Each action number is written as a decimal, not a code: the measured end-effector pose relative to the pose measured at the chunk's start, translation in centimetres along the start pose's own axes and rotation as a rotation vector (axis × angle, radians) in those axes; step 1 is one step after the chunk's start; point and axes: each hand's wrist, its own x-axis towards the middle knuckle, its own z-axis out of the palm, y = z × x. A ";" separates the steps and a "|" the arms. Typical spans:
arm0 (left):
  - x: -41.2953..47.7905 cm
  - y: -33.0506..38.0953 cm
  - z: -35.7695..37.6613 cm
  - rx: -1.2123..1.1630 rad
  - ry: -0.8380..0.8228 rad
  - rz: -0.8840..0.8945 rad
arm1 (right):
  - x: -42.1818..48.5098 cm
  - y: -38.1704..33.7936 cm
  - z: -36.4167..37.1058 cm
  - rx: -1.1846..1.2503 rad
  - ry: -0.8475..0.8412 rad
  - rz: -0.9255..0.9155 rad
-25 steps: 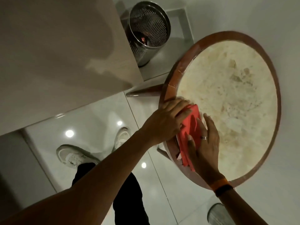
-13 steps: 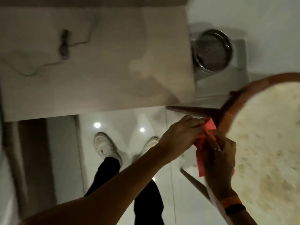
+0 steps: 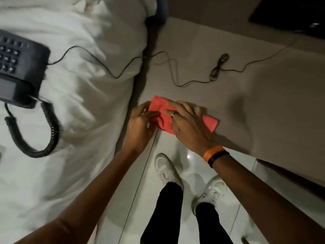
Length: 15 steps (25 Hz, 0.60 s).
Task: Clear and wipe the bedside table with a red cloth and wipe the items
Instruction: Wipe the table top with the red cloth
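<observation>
The red cloth (image 3: 209, 122) lies folded at the near left corner of the beige bedside table (image 3: 255, 95). My right hand (image 3: 186, 123), with a ring and an orange wristband, presses flat on top of it. My left hand (image 3: 140, 120) pinches the cloth's left edge at the table's corner. A black corded telephone (image 3: 19, 67) rests on the white bed (image 3: 79, 85) at the left, its coiled cord looping below it. Its thin line cable (image 3: 218, 67) runs across the table top.
Glossy white floor tiles (image 3: 140, 199) lie between bed and table, with my white shoes and black trousers on them. A dark flat object (image 3: 288, 13) sits at the table's far right. A dark blue headboard edge (image 3: 161, 11) shows at the top.
My view has swung left from the round marble table to the bedside table and bed. Both hands carried the red cloth over and now hold it down on the bedside table.
</observation>
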 end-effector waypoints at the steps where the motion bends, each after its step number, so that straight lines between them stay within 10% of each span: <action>1: -0.1 -2.1 -0.3 0.088 -0.019 -0.040 | 1.6 -0.9 1.1 -0.074 -0.039 -0.031; 9: -1.7 -5.2 3.2 0.274 -0.151 0.076 | 2.7 -0.6 5.7 -0.291 -0.288 -0.261; 15: 7.4 -3.8 3.9 0.267 -0.139 0.116 | 9.2 4.6 4.1 -0.328 -0.110 -0.231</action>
